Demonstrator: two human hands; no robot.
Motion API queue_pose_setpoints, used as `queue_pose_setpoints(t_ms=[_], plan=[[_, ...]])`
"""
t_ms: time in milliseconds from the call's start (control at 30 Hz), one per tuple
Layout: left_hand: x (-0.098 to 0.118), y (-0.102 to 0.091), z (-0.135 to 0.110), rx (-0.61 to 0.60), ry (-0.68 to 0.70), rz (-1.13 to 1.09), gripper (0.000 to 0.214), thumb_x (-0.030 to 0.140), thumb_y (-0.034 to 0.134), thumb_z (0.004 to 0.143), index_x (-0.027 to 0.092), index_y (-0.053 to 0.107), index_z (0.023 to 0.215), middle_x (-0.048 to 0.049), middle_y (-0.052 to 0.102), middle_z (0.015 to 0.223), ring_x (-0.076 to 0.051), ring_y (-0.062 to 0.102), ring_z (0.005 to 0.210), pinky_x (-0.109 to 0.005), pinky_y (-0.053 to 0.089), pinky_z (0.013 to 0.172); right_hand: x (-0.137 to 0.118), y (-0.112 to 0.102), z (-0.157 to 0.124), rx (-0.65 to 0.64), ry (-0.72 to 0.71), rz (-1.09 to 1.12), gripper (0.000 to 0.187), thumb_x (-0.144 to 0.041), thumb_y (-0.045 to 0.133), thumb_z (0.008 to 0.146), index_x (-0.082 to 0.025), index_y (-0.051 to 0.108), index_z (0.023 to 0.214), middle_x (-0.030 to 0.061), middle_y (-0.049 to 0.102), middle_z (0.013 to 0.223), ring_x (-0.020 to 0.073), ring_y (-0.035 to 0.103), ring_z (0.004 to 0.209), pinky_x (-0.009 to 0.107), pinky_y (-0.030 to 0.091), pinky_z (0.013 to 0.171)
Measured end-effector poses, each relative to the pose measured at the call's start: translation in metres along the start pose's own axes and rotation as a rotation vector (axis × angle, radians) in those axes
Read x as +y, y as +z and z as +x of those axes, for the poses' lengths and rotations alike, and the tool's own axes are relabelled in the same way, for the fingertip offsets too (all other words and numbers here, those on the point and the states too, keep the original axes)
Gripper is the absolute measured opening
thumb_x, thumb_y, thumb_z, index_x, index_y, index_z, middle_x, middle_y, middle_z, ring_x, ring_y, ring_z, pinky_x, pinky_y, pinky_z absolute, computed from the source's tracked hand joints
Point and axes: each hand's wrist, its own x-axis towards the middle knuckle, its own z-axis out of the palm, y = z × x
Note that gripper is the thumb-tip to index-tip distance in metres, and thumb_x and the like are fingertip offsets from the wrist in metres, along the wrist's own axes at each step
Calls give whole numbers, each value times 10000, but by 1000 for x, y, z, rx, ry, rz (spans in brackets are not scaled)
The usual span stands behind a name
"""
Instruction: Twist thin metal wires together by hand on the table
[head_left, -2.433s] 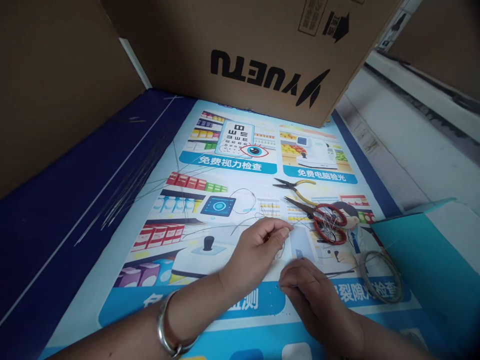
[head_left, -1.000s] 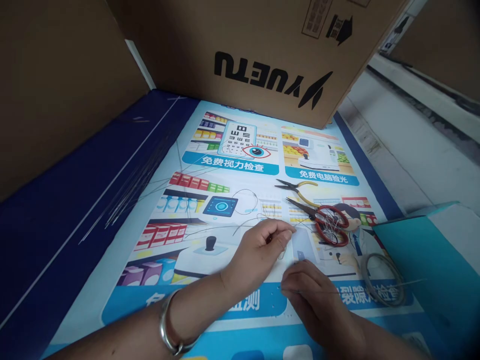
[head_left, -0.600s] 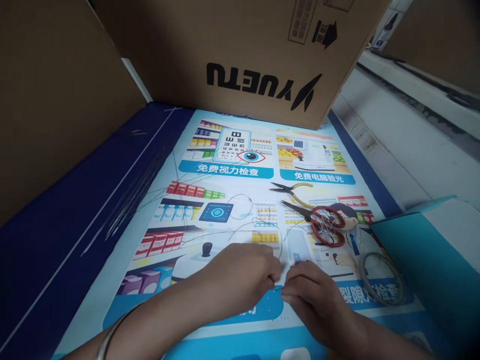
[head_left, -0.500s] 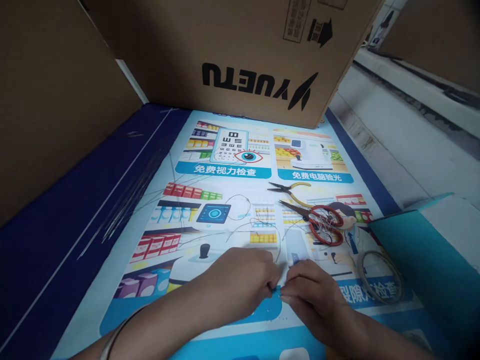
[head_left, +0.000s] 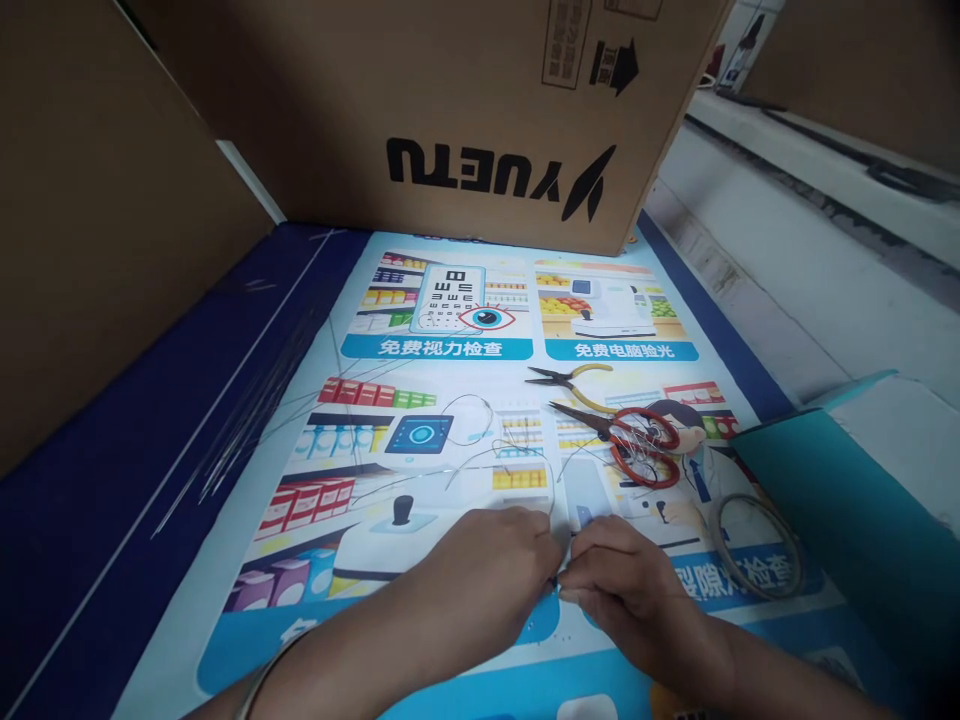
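My left hand (head_left: 499, 560) is closed in a pinch at the front middle of the printed sheet, with a thin wire (head_left: 554, 492) rising in a curve from its fingers. My right hand (head_left: 626, 590) pinches thumb to forefinger right beside it, at the same small spot. The fingers hide most of what lies between the fingertips; it appears to be the wire. Beyond the hands are red-handled scissors (head_left: 604, 427) with tangled wire lying over their handles, and behind them yellow-handled pliers (head_left: 571, 378). Loose, bent wire pieces (head_left: 465, 465) are scattered ahead of my left hand.
A coil of wire (head_left: 718, 535) lies to the right, near a teal box (head_left: 840, 490). Long straight wires (head_left: 244, 430) are spread at the left. Large cardboard panels (head_left: 495, 90) stand at the back and left. A white ledge (head_left: 787, 140) runs along the right.
The camera view has shifted slightly. My fingertips stay close together, and the left hand has turned a little, its fingers closer over the pinched spot. The tools lie where they were.
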Motion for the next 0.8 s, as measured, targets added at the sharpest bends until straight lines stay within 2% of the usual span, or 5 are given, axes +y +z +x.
queue_pose_setpoints(t_ms=[167, 267, 433, 633, 800], plan=[[1, -2, -2, 33, 30, -7, 105, 119, 460, 844, 174, 545, 872, -57, 615, 830, -221, 566, 729, -319, 411, 612, -1, -4, 3, 24, 71, 122, 119, -165, 549, 859, -190, 658, 816, 40, 602, 776, 149, 558, 722, 265, 459, 645], [1, -4, -2, 63, -3, -129, 94, 136, 436, 863, 173, 519, 841, -50, 601, 810, -205, 553, 708, -305, 389, 604, -2, -7, 4, 76, 135, 243, 122, -209, 564, 866, -193, 679, 825, 44, 599, 785, 152, 580, 736, 254, 476, 632], [4, -3, 1, 166, -119, -556, 86, 133, 447, 855, 197, 473, 804, 12, 539, 760, -140, 492, 692, -250, 354, 602, -2, -9, 5, 204, 211, 372, 63, -243, 651, 819, -210, 695, 788, 31, 608, 776, 162, 589, 770, 270, 485, 678], [5, 2, 8, 203, -203, -1307, 126, 145, 518, 824, 203, 407, 816, 67, 433, 656, -85, 394, 582, -206, 322, 534, -2, -11, 8, 244, 195, 474, 73, -269, 651, 822, -205, 683, 808, 24, 615, 742, 153, 588, 731, 273, 484, 659], [6, 4, 12, 246, -225, -1518, 244, 247, 615, 797, 200, 377, 770, 77, 479, 590, -62, 386, 513, -186, 303, 494, -4, -8, 11, 187, 200, 481, 188, -359, 673, 792, -185, 672, 864, 30, 606, 768, 142, 567, 705, 252, 470, 621]])
